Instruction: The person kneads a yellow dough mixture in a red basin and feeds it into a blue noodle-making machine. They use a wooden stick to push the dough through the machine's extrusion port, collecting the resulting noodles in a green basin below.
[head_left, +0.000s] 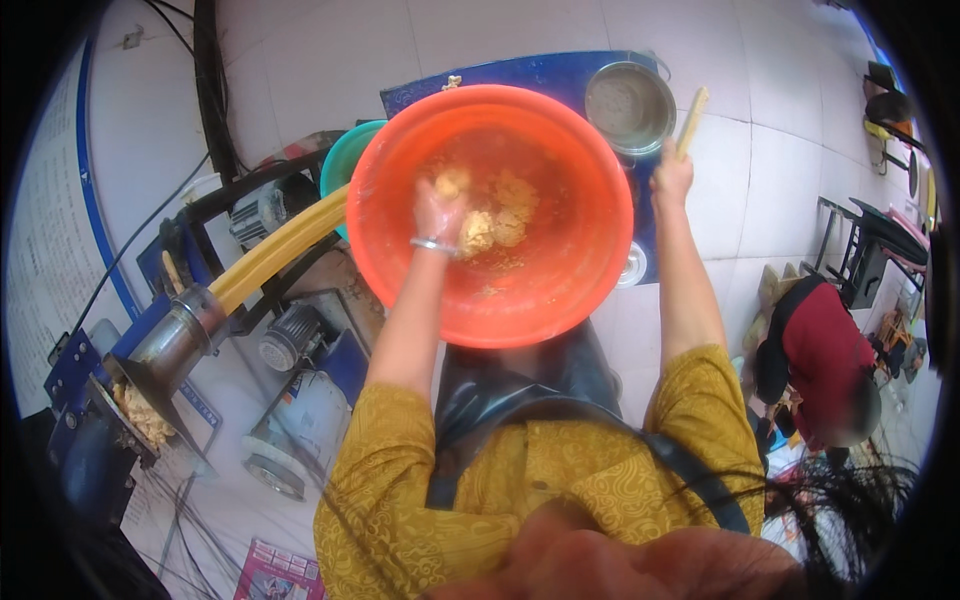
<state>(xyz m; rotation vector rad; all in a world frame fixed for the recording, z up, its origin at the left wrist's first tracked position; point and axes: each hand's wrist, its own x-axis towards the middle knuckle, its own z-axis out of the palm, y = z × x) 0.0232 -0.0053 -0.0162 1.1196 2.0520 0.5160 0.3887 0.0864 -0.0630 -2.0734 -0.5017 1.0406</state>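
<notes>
A big orange plastic basin (495, 322) stands before me with clumps of crumbly yellow dough (515, 202) in it. Inside it, at the left, my left hand (439, 214) is closed around a dough lump (452, 182); motion blur softens the fingers. Another clump (478, 231) lies against that hand's right side. Out past the basin's right rim, my right hand (673, 176) grips a pale wooden stick (693, 120), its far end pointing up and away. A ribbed yellow dough strand (277, 244) runs from a metal extruder barrel (184, 334) towards the basins.
Dough fills the extruder's hopper (142, 420) at left. Electric motors (289, 337) sit below the strand. A green basin (349, 154) is partly hidden behind the orange one. A steel pot (630, 105) stands on a blue table (525, 71). At right, a person in red (825, 360) bends over.
</notes>
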